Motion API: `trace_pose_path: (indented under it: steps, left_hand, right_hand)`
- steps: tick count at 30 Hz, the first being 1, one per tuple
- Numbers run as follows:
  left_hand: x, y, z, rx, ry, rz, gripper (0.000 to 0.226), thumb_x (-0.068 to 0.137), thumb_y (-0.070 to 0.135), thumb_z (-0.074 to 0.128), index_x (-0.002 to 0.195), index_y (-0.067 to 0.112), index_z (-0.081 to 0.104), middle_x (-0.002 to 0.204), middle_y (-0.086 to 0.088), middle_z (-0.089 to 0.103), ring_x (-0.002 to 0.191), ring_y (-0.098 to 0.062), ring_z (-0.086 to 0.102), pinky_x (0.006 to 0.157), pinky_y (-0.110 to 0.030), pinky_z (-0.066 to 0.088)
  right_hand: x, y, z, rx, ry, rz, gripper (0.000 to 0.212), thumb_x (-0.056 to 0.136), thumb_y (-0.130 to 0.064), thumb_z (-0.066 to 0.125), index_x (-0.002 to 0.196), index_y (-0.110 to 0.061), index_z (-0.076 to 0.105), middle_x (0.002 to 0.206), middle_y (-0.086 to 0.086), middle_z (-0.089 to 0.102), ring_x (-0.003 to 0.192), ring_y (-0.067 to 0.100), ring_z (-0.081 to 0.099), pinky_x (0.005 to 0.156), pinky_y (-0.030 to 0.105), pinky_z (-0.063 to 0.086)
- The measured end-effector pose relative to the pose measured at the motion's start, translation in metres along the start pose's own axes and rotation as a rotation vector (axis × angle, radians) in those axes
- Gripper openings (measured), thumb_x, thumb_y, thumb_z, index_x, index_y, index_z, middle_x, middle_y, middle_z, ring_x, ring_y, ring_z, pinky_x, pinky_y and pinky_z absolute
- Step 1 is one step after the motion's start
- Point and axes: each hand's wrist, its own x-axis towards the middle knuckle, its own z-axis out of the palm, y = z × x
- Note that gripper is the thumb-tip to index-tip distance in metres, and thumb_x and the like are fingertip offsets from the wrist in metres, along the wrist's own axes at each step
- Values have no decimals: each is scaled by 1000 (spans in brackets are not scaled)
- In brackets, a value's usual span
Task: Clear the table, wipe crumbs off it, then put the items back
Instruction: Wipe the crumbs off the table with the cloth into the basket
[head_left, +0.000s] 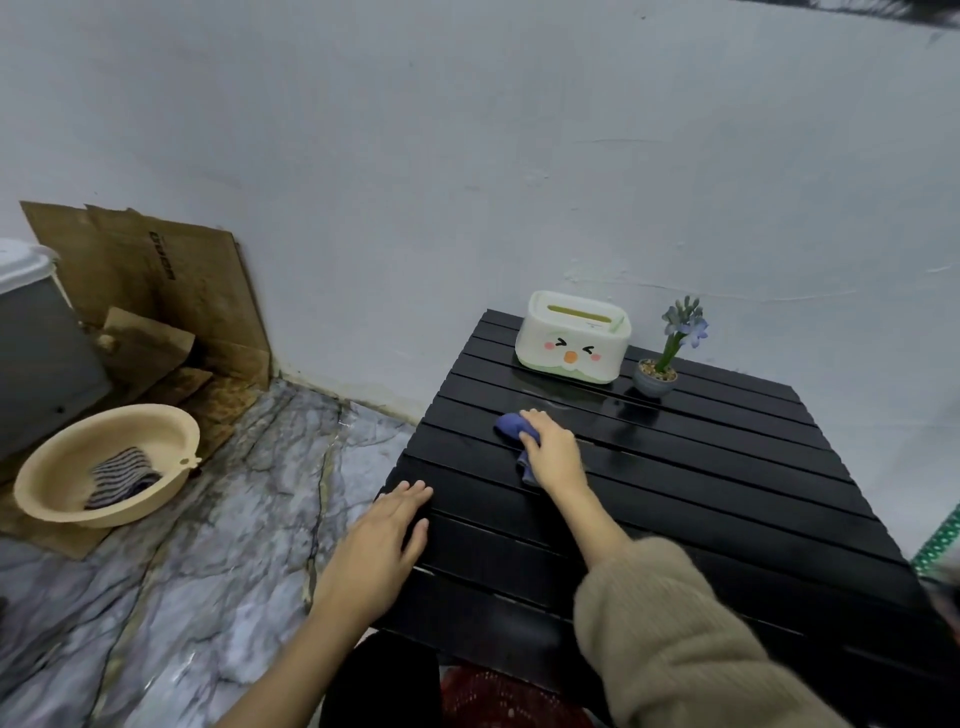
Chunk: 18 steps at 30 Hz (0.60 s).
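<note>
A low black slatted table (727, 499) stands against the pale wall. My right hand (553, 449) presses a crumpled blue cloth (511, 427) onto the slats near the table's middle. My left hand (382, 545) lies flat, fingers apart, on the table's left edge and holds nothing. At the back of the table stand a white tissue box with a cartoon face (574, 338) and, right of it, a small grey pot with a blue-flowered plant (665, 358).
On the marble-patterned floor (218, 519) to the left sits a beige basin (104, 462) with a striped cloth inside. Flattened cardboard (156, 291) leans in the corner beside a grey bin (36, 353). Something green-patterned (940, 545) shows at the right edge.
</note>
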Motion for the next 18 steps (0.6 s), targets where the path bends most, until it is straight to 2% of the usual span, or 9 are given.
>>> trace_pose_path:
  steps: [5,10,14,16,18]
  left_hand:
    - [2,1,-2,-21,-13,4,41,95,25,38,136,23,37,148,5,37,140,-7,23,114,-22,17]
    - [0,4,-4,-34,-28,-4,41,95,23,39,136,21,38,148,3,36,141,-9,23,114,-23,16]
    - [-1,5,-5,-34,-25,-11,40,95,22,39,135,20,39,148,2,37,140,-9,24,115,-25,18]
    - [-1,4,-5,-38,-29,-16,41,95,23,39,135,21,39,148,3,37,140,-9,24,115,-26,19]
    - [-1,3,-4,-39,-27,-16,41,95,24,39,136,21,39,148,4,37,140,-9,24,115,-27,19]
  right_hand:
    - [-9,-43,34,20,-178,-191,39,90,-8,49,129,-15,47,144,7,42,135,20,35,111,28,24]
    - [-45,-33,4,20,-374,-337,41,90,-6,51,129,-14,47,143,4,43,134,9,31,109,19,21]
    - [-98,6,-36,-16,-373,-373,43,88,-6,54,128,-19,48,138,-12,40,130,-6,27,106,2,17]
    - [-121,33,-64,-49,-327,-336,46,86,-6,57,128,-24,48,134,-21,37,128,-16,23,104,-1,16]
    - [-135,59,-95,-82,-265,-254,49,85,-3,58,127,-25,47,134,-20,38,130,-10,28,102,-3,15]
